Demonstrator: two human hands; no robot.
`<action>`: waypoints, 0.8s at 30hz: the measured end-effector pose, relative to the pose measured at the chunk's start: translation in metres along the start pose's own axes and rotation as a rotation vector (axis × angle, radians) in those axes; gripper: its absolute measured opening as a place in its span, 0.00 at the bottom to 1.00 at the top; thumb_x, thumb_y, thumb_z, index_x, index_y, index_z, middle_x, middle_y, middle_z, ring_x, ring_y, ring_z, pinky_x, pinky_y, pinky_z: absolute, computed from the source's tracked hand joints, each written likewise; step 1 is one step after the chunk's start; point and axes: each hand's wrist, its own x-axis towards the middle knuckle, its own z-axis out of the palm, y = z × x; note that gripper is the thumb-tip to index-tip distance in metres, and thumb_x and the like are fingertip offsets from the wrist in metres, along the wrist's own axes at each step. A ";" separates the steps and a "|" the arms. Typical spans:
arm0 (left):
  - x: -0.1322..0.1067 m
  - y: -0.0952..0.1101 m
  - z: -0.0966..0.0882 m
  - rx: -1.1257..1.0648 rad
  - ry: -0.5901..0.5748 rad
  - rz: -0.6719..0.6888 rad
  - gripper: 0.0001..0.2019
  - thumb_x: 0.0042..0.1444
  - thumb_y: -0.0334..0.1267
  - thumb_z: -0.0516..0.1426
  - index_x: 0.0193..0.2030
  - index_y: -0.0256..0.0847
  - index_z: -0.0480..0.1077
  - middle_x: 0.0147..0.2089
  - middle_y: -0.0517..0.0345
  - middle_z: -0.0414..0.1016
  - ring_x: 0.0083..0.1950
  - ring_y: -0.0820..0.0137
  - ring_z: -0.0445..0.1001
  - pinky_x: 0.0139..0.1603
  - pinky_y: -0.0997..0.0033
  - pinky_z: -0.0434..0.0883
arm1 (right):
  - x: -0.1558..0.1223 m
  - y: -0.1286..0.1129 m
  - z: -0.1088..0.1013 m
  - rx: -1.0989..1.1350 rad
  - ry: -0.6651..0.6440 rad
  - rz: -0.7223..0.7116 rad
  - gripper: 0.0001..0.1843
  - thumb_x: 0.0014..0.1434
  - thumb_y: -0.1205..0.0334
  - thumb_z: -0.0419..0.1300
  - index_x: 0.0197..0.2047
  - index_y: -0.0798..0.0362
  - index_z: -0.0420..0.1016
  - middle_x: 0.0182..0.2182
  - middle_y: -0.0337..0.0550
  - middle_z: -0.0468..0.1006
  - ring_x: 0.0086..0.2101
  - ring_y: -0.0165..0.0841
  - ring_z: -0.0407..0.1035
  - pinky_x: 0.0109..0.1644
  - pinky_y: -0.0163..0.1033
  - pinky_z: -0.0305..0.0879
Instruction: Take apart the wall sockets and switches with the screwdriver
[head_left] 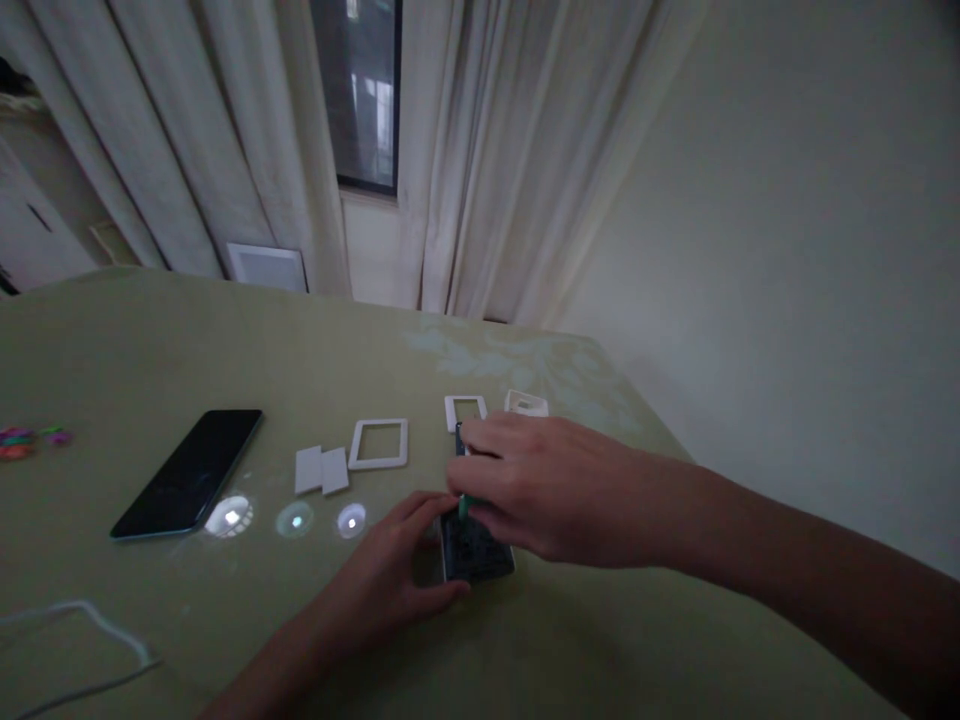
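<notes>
On the table in front of me lies a dark, squarish wall-switch unit (480, 555) with a pale edge and moulded detail on its upturned face. My left hand (379, 560) grips it from the left, thumb at the near edge and index finger at the far corner. Above it, my right hand (536, 485) is closed around a slim tool, apparently a screwdriver (463, 507), with a green part and a dark upper end showing between the fingers. The tool points down at the unit; its tip is hidden. Beyond my right hand are a small white frame (450, 412) and a small white part (525, 403).
Left of my hands lie a larger white frame (379, 464), two white square plates (308, 470) and a black phone (191, 475). Farther left are small colourful pieces (16, 440) and a white cable (97, 620). Curtains (517, 150) and a wall (810, 250) border the table (247, 360).
</notes>
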 end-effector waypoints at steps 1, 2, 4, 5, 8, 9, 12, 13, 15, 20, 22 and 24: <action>0.000 0.000 0.000 0.021 0.006 0.005 0.36 0.53 0.32 0.71 0.69 0.54 0.70 0.66 0.52 0.77 0.62 0.48 0.80 0.59 0.47 0.83 | 0.000 -0.003 -0.001 0.023 0.012 -0.037 0.06 0.64 0.69 0.69 0.41 0.50 0.78 0.39 0.43 0.81 0.36 0.37 0.73 0.37 0.42 0.66; -0.001 0.000 0.000 0.033 0.008 0.011 0.36 0.54 0.33 0.71 0.69 0.54 0.70 0.66 0.52 0.77 0.63 0.48 0.80 0.60 0.46 0.83 | -0.002 -0.005 -0.003 0.046 0.019 -0.055 0.07 0.63 0.71 0.68 0.42 0.50 0.78 0.40 0.43 0.81 0.37 0.38 0.73 0.38 0.42 0.67; -0.001 -0.001 0.002 0.033 0.015 0.028 0.37 0.54 0.33 0.71 0.70 0.54 0.68 0.68 0.52 0.76 0.65 0.47 0.78 0.63 0.45 0.80 | -0.009 -0.008 -0.006 0.107 0.026 -0.017 0.09 0.63 0.70 0.67 0.45 0.50 0.78 0.39 0.43 0.81 0.38 0.38 0.74 0.40 0.42 0.69; -0.002 -0.002 0.003 0.026 0.018 0.034 0.38 0.54 0.33 0.71 0.70 0.54 0.67 0.69 0.51 0.74 0.67 0.48 0.77 0.66 0.43 0.78 | -0.015 -0.008 -0.007 0.149 0.043 0.030 0.10 0.63 0.69 0.68 0.47 0.50 0.78 0.40 0.42 0.82 0.39 0.38 0.75 0.41 0.42 0.70; -0.003 -0.005 0.006 -0.027 0.012 0.003 0.41 0.51 0.33 0.73 0.70 0.50 0.64 0.72 0.47 0.70 0.69 0.47 0.75 0.68 0.39 0.75 | -0.040 -0.004 -0.004 0.302 0.208 0.220 0.15 0.61 0.67 0.72 0.50 0.50 0.79 0.42 0.42 0.83 0.41 0.38 0.77 0.45 0.42 0.72; -0.003 -0.005 0.007 -0.053 0.003 -0.024 0.42 0.49 0.33 0.73 0.69 0.49 0.64 0.72 0.45 0.70 0.68 0.47 0.76 0.67 0.39 0.76 | -0.050 -0.002 0.000 0.360 0.289 0.280 0.14 0.62 0.65 0.73 0.49 0.49 0.79 0.41 0.41 0.83 0.40 0.37 0.77 0.45 0.42 0.73; -0.003 -0.003 0.007 -0.106 -0.026 -0.102 0.43 0.45 0.34 0.75 0.67 0.47 0.65 0.71 0.44 0.69 0.67 0.47 0.77 0.67 0.38 0.75 | -0.076 0.002 0.026 0.636 0.597 0.452 0.13 0.64 0.52 0.75 0.45 0.49 0.81 0.37 0.41 0.82 0.37 0.36 0.77 0.42 0.42 0.74; -0.003 -0.002 0.007 -0.101 -0.030 -0.112 0.43 0.44 0.34 0.76 0.67 0.47 0.65 0.71 0.44 0.70 0.67 0.47 0.76 0.68 0.38 0.74 | -0.083 0.003 0.038 0.756 0.718 0.503 0.15 0.67 0.47 0.72 0.44 0.49 0.80 0.35 0.41 0.81 0.36 0.36 0.77 0.39 0.41 0.74; -0.004 -0.001 0.008 -0.062 -0.017 -0.092 0.41 0.44 0.33 0.75 0.65 0.48 0.66 0.69 0.45 0.72 0.69 0.46 0.74 0.71 0.37 0.71 | -0.092 0.001 0.062 1.047 0.882 0.610 0.19 0.74 0.42 0.61 0.42 0.49 0.75 0.36 0.42 0.80 0.34 0.36 0.78 0.37 0.41 0.76; -0.006 -0.006 0.012 0.039 0.075 0.020 0.38 0.44 0.33 0.72 0.64 0.48 0.68 0.66 0.47 0.73 0.68 0.46 0.74 0.71 0.38 0.72 | -0.090 -0.015 0.097 0.960 0.496 0.714 0.13 0.71 0.49 0.66 0.49 0.49 0.74 0.39 0.40 0.78 0.38 0.35 0.75 0.43 0.40 0.74; -0.007 -0.008 0.013 0.064 0.094 0.029 0.37 0.45 0.34 0.71 0.63 0.49 0.68 0.64 0.48 0.74 0.66 0.45 0.75 0.69 0.39 0.73 | -0.083 -0.019 0.103 0.784 0.265 0.657 0.24 0.62 0.49 0.75 0.56 0.50 0.77 0.51 0.47 0.79 0.50 0.41 0.76 0.57 0.47 0.74; -0.007 -0.009 0.013 0.086 0.112 0.040 0.37 0.45 0.34 0.71 0.63 0.50 0.67 0.63 0.48 0.75 0.65 0.45 0.75 0.68 0.39 0.74 | -0.074 -0.019 0.110 0.735 0.118 0.589 0.46 0.51 0.47 0.82 0.67 0.51 0.73 0.64 0.54 0.74 0.60 0.48 0.73 0.66 0.53 0.70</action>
